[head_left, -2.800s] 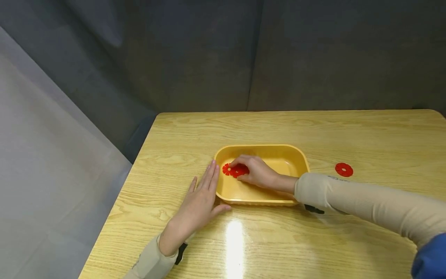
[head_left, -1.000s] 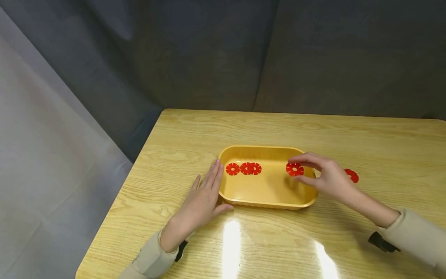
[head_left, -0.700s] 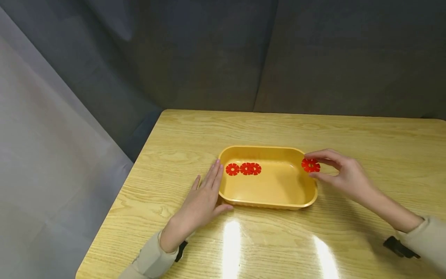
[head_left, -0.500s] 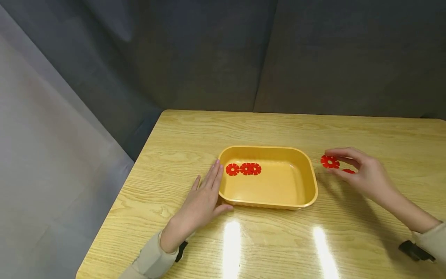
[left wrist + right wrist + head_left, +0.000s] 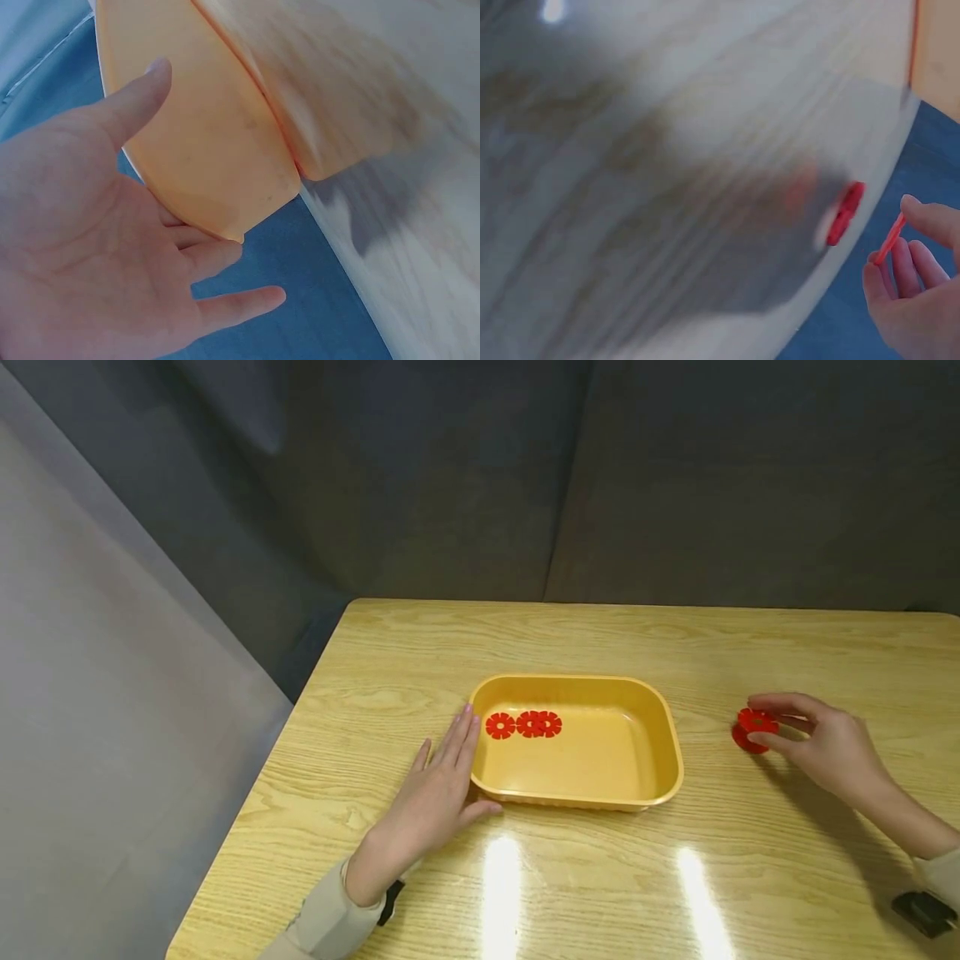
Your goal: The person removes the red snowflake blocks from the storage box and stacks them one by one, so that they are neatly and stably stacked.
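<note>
My right hand point(image 5: 832, 747) pinches a red notched plastic disc point(image 5: 748, 718) by its edges between thumb and fingers. A second red disc point(image 5: 739, 741) lies on the wooden table just beneath it, partly covered in the head view. In the right wrist view the held disc point(image 5: 889, 240) appears edge-on, apart from the disc on the table point(image 5: 846, 214). My left hand point(image 5: 427, 797) lies with straight fingers against the left end of the yellow tray point(image 5: 585, 768). In the left wrist view its fingertips touch the tray's rim point(image 5: 196, 227).
Inside the tray, toward its left end, one red disc point(image 5: 493, 725) lies beside two overlapping ones point(image 5: 525, 724). The wooden table point(image 5: 600, 877) reaches back to a dark grey curtain point(image 5: 420, 485). A pale cloth point(image 5: 112, 693) hangs at the left.
My right hand has lifted a red disc out of the tray and carried it right, over the disc on the table. My left hand has stayed at the tray's left end.
</note>
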A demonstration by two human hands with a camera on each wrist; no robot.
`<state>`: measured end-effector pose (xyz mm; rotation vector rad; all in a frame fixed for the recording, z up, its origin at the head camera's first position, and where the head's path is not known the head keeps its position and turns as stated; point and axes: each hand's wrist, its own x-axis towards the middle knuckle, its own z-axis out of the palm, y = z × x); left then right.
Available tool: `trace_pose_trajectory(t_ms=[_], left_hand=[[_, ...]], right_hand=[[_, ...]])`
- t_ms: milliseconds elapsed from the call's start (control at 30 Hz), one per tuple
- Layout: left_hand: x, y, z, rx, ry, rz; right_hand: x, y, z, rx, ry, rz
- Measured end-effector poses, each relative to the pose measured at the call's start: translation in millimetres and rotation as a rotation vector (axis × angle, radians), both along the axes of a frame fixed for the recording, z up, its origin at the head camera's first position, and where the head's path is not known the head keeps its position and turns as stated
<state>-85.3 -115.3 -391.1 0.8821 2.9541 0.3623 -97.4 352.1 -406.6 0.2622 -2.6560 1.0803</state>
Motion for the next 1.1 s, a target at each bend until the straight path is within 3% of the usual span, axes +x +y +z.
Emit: trace_pose_trajectory(t_ms=[367, 733, 1100], left_hand=[[0.2, -0.6, -1.3, 0.003, 0.012, -0.005], [0.2, -1.2, -1.3, 0.002, 0.02, -0.012], [0.0, -0.6, -1.6, -0.006, 0.015, -0.006]], right_hand=[[0.9, 1.3, -18.7, 0.052, 0.031, 0.02], [0.5, 2.0, -22.5, 0.131, 0.038, -0.002], [-0.2, 2.5, -25.2, 0.136, 0.056, -0.009]])
